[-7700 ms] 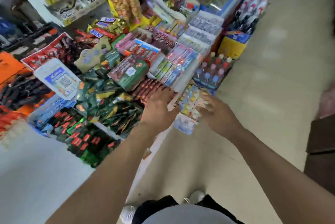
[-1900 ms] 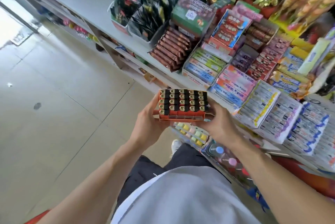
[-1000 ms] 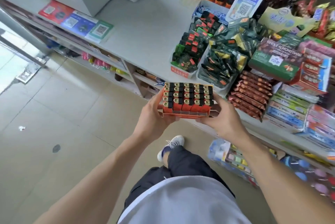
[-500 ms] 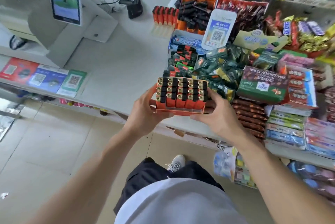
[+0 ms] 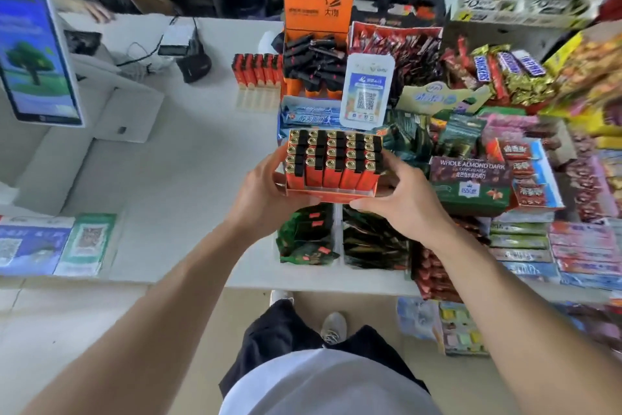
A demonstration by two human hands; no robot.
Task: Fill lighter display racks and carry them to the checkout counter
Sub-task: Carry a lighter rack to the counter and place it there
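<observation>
I'm gripping the full lighter rack between my left hand and right hand, above the checkout counter (snack packets crowding at six o'clock); tilting it could be spilling lighters.

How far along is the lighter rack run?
Filling looks done: the lighter rack is full. In hand: left hand and right hand hold it above the checkout counter. Left: setting it down, maybe beside the orange lighters.
</observation>
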